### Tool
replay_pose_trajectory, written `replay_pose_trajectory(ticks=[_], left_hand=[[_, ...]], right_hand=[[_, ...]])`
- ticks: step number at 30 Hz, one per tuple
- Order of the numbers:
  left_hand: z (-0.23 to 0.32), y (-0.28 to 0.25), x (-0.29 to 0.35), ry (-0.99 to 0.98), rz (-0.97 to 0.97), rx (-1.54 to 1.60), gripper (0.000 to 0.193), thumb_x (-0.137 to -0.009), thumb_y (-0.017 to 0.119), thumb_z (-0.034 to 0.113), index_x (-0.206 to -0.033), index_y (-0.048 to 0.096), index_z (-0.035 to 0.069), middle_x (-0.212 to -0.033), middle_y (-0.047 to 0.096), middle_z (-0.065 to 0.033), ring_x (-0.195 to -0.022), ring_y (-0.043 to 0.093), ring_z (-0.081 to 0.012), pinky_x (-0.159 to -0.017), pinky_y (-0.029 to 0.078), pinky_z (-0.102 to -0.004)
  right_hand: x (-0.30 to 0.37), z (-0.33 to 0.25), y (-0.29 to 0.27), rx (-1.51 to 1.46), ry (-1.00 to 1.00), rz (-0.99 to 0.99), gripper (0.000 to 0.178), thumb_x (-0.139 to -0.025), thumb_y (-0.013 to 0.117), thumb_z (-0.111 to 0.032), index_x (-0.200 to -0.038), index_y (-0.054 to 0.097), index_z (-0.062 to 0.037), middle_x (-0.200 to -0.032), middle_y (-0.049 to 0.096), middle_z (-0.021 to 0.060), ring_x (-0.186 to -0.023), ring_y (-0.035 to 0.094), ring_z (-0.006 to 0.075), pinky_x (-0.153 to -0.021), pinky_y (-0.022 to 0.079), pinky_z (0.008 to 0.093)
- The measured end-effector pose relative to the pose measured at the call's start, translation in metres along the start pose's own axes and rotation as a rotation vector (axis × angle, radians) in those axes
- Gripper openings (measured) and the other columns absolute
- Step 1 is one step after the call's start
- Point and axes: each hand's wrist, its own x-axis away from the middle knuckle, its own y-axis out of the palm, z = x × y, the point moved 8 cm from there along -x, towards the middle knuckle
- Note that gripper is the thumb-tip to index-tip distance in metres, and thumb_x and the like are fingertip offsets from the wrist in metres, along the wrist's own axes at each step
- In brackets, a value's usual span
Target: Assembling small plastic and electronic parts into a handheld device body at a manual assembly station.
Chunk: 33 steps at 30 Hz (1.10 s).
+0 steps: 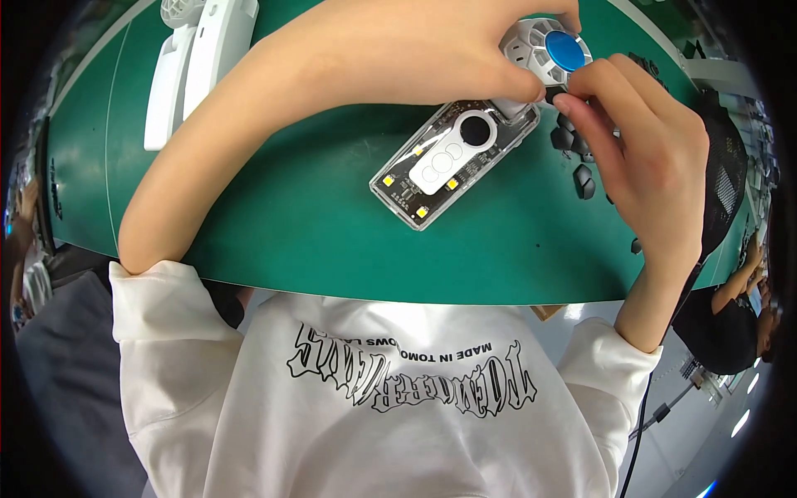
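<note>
From where I stand, the work is at the far side of the green flat-topped counter (pixel 332 232). The left hand (pixel 477 50) has its grip closed around a white, faceted, rounded plastic head (pixel 521 55) bearing a glossy blue disc (pixel 565 51). The right hand (pixel 656 141) has its grip pinched on a small black piece (pixel 554 93) at the head's near edge. Below the head, a clear rectangular plastic case with a dark circuit board (pixel 454 164) slants over the counter.

Caution: the pinch appears narrow. If the fingertips slip, the small black piece could drop among the loose dark faceted pieces (pixel 584 182) just beside it and be hard to pick out. If the left hand's grip turns under pressure, the piece could seat crooked. Excess sideways force could strain the joint between head and case.

Not verifiable: the left hand covers much of the head, and the joint is partly concealed. Contact between piece and head is too small to confirm. The white elongated plastic units (pixel 203 62) are cut off by the upper edge.
</note>
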Motion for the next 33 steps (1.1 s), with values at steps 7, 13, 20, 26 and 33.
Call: replay_pose_trajectory(ticks=[7,13,20,26,33], left_hand=[[0.008,-0.009,-0.003,0.027,0.012,-0.051,0.044,-0.083,0.076,0.020,-0.116,0.062,-0.006,-0.080,0.071,-0.0215,-0.069,0.069,-0.0299,-0.065,0.053,-0.0366],[0.017,-0.008,-0.001,0.165,0.088,-0.120,0.049,-0.082,0.077,0.021,-0.119,0.066,-0.009,-0.084,0.073,-0.0234,-0.072,0.071,-0.0300,-0.070,0.056,-0.0360],[0.014,-0.011,0.004,0.114,0.107,-0.166,0.054,-0.080,0.080,0.023,-0.122,0.067,-0.009,-0.083,0.073,-0.0233,-0.070,0.072,-0.0297,-0.069,0.057,-0.0349],[0.000,-0.007,0.006,0.010,0.074,-0.050,0.056,-0.080,0.081,0.023,-0.123,0.067,-0.009,-0.085,0.074,-0.0235,-0.070,0.072,-0.0275,-0.067,0.057,-0.0324],[-0.005,-0.004,0.006,0.007,0.071,-0.055,0.058,-0.079,0.082,0.025,-0.125,0.066,-0.008,-0.084,0.074,-0.0233,-0.070,0.072,-0.0275,-0.068,0.057,-0.0320]], right_hand=[[0.001,0.016,-0.003,-0.006,0.020,-0.002,0.024,-0.081,0.084,-0.009,-0.089,0.063,-0.0020,-0.073,0.058,0.0052,-0.060,0.058,0.0137,-0.053,0.044,0.0293],[0.017,0.019,0.005,-0.127,0.085,0.087,0.024,-0.079,0.086,-0.005,-0.091,0.066,0.0002,-0.076,0.064,0.0047,-0.066,0.065,0.0103,-0.059,0.051,0.0245],[0.024,-0.001,0.008,-0.210,0.108,0.300,0.022,-0.078,0.083,0.007,-0.095,0.070,0.0043,-0.082,0.071,0.0070,-0.069,0.071,0.0128,-0.065,0.057,0.0218],[0.028,-0.009,0.006,-0.075,0.008,0.348,0.023,-0.076,0.082,0.009,-0.096,0.070,0.0048,-0.083,0.072,0.0077,-0.068,0.070,0.0119,-0.062,0.055,0.0229],[0.028,-0.008,0.013,-0.169,0.075,0.303,0.021,-0.077,0.080,0.010,-0.094,0.068,0.0049,-0.083,0.068,0.0068,-0.067,0.065,0.0120,-0.061,0.053,0.0233]])
